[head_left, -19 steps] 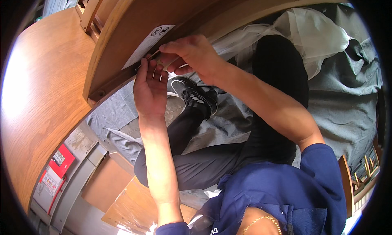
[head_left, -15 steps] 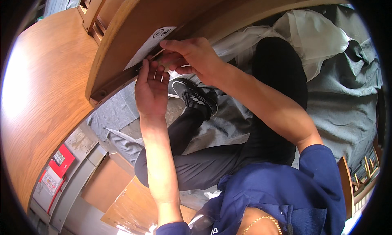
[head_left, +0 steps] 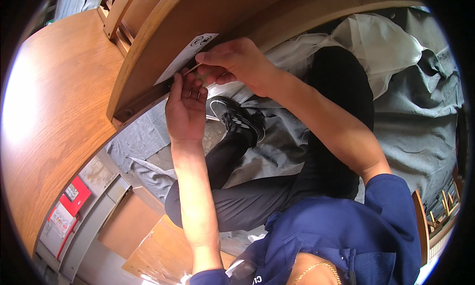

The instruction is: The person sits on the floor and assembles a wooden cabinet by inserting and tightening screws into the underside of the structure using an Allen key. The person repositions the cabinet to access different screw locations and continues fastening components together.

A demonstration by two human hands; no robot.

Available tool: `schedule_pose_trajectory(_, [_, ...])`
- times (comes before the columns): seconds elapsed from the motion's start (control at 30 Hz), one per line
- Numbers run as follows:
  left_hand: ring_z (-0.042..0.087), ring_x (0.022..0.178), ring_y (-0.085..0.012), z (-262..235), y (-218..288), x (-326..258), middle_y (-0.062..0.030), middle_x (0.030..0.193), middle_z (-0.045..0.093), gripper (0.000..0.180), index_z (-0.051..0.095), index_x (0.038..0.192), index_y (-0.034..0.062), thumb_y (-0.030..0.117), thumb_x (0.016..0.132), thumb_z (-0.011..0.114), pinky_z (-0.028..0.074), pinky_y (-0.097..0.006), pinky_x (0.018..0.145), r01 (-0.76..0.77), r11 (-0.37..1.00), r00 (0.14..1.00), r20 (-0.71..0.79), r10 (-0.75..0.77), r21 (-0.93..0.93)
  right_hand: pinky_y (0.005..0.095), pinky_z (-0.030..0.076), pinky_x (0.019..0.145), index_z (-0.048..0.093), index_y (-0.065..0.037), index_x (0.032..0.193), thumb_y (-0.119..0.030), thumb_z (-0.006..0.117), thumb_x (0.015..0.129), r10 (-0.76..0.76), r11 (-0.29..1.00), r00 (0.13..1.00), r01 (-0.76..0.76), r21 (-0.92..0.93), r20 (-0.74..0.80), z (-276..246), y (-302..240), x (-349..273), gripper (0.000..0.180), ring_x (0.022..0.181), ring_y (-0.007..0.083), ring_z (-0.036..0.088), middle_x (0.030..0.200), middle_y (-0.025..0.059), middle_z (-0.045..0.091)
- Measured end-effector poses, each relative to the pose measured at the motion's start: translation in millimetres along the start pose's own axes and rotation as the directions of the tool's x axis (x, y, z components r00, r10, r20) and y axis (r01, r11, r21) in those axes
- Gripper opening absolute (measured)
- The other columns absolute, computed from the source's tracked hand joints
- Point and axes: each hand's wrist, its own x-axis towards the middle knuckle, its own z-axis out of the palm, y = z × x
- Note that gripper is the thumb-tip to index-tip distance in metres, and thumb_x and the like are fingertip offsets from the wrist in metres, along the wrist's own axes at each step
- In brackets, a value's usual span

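Observation:
Beneath a curved wooden panel (head_left: 163, 42), both my hands work close together at its lower rail. My right hand (head_left: 242, 64) is closed, pinching a thin pale rod (head_left: 192, 69) between thumb and fingers. The rod slants down toward the rail, and its kind is too small to tell. My left hand (head_left: 187, 111) is palm up with bent fingers, its thumb and fingertips gathered at the rod's lower end against the rail. Whatever those fingertips hold is hidden. A white label (head_left: 183, 59) with printed symbols is stuck on the panel just above my fingers.
A wide wooden surface (head_left: 64, 97) curves along the left. I sit with legs folded, a black shoe (head_left: 235, 119) below my hands. Grey cloth (head_left: 415, 141) and clear plastic sheeting (head_left: 376, 42) lie to the right. A red box (head_left: 75, 196) is at the lower left.
Both hands and the wooden panel sit very slightly farther right in the picture. My right fingers have shifted a little on the rod; the grip is otherwise the same.

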Motion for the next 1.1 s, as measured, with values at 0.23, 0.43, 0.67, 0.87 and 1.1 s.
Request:
schedule_pose_trajectory(0.23, [0.073, 0.108, -0.0181, 4, -1, 1, -0.0054, 0.116, 0.081, 0.027, 0.075, 0.128, 0.006, 0.028, 0.113, 0.074, 0.058, -0.035, 0.095, 0.009, 0.999, 0.998, 0.057, -0.011, 0.031, 0.0275, 0.062, 0.076, 0.083, 0.003, 0.12, -0.024, 0.086, 0.103, -0.14, 0.988, 0.987, 0.144, -0.049, 0.081, -3, 2, 4, 0.032, 0.085, 0.0154, 0.081, 0.103, 0.0103, 0.085])
schedule_pose_trajectory(0.43, [0.075, 0.115, -0.0203, 5, 2, -8, -0.009, 0.117, 0.082, 0.027, 0.076, 0.126, 0.0034, 0.027, 0.112, 0.075, 0.059, -0.035, 0.101, -0.003, 0.996, 0.999, 0.042, -0.001, 0.093, 0.0299, 0.065, 0.078, 0.082, 0.006, 0.12, -0.021, 0.083, 0.104, -0.17, 0.978, 0.977, 0.183, -0.099, 0.133, 0, -1, 4, 0.031, 0.086, 0.0176, 0.082, 0.103, 0.0125, 0.084])
schedule_pose_trajectory(0.67, [0.077, 0.115, -0.0261, -41, 95, -112, -0.0167, 0.127, 0.079, 0.056, 0.068, 0.142, -0.0015, 0.029, 0.099, 0.088, 0.066, -0.042, 0.097, -0.066, 0.26, 0.822, -0.095, 0.561, 0.963, 0.0299, 0.064, 0.076, 0.081, 0.002, 0.116, -0.03, 0.083, 0.105, -0.129, 0.978, 0.988, 0.14, -0.151, 0.083, 2, -7, 5, 0.035, 0.084, 0.0173, 0.081, 0.099, 0.0107, 0.083])
schedule_pose_trajectory(0.87, [0.076, 0.119, -0.0251, 37, 174, -138, -0.0131, 0.138, 0.074, 0.057, 0.068, 0.144, 0.0019, 0.029, 0.1, 0.09, 0.069, -0.049, 0.098, -0.716, 0.376, 0.466, 0.002, 0.885, 0.588, 0.0276, 0.06, 0.067, 0.081, 0.001, 0.113, -0.034, 0.084, 0.104, -0.035, 0.981, 0.997, 0.047, -0.187, 0.064, -8, -8, 10, 0.036, 0.076, 0.0151, 0.079, 0.095, 0.0086, 0.082])
schedule_pose_trajectory(1.1, [0.077, 0.113, -0.0217, 21, 178, -118, -0.0121, 0.133, 0.075, 0.048, 0.072, 0.136, -0.0023, 0.022, 0.098, 0.089, 0.071, -0.041, 0.085, -0.672, 0.286, 0.347, -0.05, 0.936, 0.683, 0.0266, 0.058, 0.064, 0.081, 0.001, 0.116, -0.033, 0.085, 0.104, -0.045, 0.983, 0.992, 0.065, -0.173, 0.121, -4, -12, 8, 0.037, 0.073, 0.0152, 0.079, 0.095, 0.0097, 0.082])
